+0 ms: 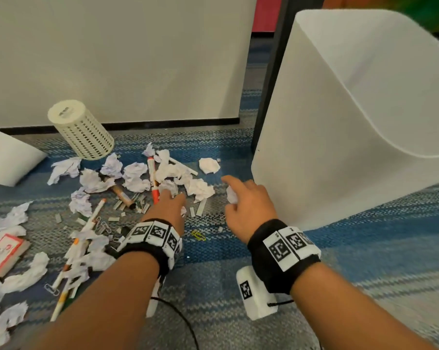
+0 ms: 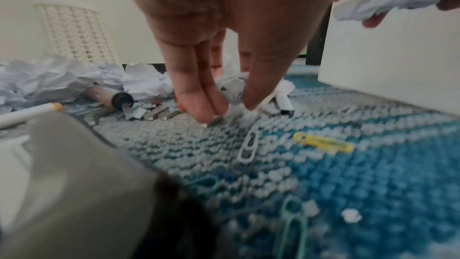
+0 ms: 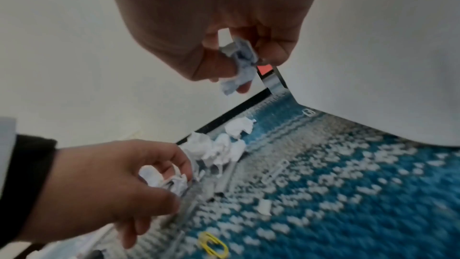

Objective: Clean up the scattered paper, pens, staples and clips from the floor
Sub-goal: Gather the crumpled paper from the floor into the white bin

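Note:
Crumpled paper balls [image 1: 135, 176], a red marker [image 1: 153, 181], pens [image 1: 86, 229], staple strips [image 1: 200, 207] and paper clips [image 1: 198, 235] lie scattered on the blue-grey carpet. My left hand [image 1: 178, 202] reaches down to the floor beside the marker. Its fingers [image 2: 199, 103] and thumb pinch a small crumpled paper [image 3: 165, 179] right above a staple strip [image 2: 215, 120]. My right hand [image 1: 235, 198] hovers a little above the carpet to the right, gripping another crumpled paper [image 3: 239, 60] in curled fingers, with the index finger sticking out.
A white perforated basket [image 1: 81, 131] stands upside down at the back left, by a white panel [image 1: 125, 59]. A large white bin [image 1: 352, 127] stands close on the right. A red-and-white booklet [image 1: 4, 251] lies at the far left. White and green clips [image 2: 247, 148] lie near my left wrist.

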The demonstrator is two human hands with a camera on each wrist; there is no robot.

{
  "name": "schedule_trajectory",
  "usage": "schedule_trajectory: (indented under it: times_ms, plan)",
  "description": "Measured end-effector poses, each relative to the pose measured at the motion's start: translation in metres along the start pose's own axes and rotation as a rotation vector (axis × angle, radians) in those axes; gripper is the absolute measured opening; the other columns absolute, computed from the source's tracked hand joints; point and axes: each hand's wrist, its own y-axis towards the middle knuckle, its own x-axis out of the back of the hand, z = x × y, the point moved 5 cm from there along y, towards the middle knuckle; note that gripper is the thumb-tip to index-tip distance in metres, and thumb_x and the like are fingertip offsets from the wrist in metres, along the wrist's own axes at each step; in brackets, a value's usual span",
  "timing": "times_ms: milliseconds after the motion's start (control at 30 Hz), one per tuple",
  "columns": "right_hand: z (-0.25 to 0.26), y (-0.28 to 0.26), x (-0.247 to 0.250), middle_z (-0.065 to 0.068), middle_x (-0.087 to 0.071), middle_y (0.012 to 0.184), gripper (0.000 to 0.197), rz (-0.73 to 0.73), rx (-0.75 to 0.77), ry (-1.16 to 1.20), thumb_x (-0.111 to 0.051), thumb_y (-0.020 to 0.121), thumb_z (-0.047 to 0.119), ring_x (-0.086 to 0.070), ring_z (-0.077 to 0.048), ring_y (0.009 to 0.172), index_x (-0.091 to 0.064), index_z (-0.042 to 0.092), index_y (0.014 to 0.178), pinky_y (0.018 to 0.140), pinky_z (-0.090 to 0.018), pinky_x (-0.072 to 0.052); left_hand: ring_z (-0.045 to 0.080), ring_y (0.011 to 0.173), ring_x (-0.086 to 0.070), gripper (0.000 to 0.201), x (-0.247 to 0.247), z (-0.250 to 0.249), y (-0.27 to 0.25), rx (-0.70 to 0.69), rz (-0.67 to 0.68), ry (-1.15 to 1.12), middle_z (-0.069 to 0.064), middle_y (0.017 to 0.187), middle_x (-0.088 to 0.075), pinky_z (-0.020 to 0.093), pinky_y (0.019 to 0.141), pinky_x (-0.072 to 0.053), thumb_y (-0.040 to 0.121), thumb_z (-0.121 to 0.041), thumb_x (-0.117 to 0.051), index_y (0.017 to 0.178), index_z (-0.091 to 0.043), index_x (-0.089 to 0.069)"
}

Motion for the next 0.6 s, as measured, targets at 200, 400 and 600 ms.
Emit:
schedule_trajectory:
  times_ms: [200, 400, 600]
  plan:
    - [0.055, -0.024, 0.064, -0.006, -0.044, 0.134, 0.072, -0.243, 0.117, 0.317, -0.051, 0.083, 0.009, -0.044, -0.016, 0.119, -0.019, 0.026, 0.146, 0.097, -0.018, -0.033, 0.029, 0.075, -0.053, 0.03, 0.073, -0.03, -0.052, -0.121, -0.394, -0.331, 0.012, 0.103, -0.056, 0.035, 0.068, -0.041, 0.09, -0.022, -0.04, 0.119, -0.019, -0.032]
    - [0.106, -0.079, 0.165, 0.005, -0.039, 0.112, 0.052, -0.731, 0.471, 0.415, -0.062, 0.077, 0.001, -0.048, 0.001, 0.101, -0.046, 0.008, 0.125, 0.088, -0.016, -0.046, 0.016, 0.094, -0.054, 0.024, 0.166, -0.095, -0.125, -0.556, -0.664, -0.5, 0.001, 0.109, -0.056, 0.024, 0.075, -0.039, 0.095, -0.018, -0.04, 0.119, -0.022, -0.043]
    - [0.077, -0.127, 0.24, 0.007, -0.035, 0.105, 0.042, -1.162, 0.441, 0.322, -0.061, 0.074, 0.002, -0.053, -0.027, 0.097, -0.04, 0.021, 0.105, 0.076, -0.026, -0.049, -0.004, 0.089, -0.045, 0.035, 0.208, -0.165, -0.174, -0.82, -0.749, -0.672, -0.002, 0.11, -0.042, -0.002, 0.081, -0.034, 0.088, -0.011, -0.054, 0.121, -0.026, -0.053]
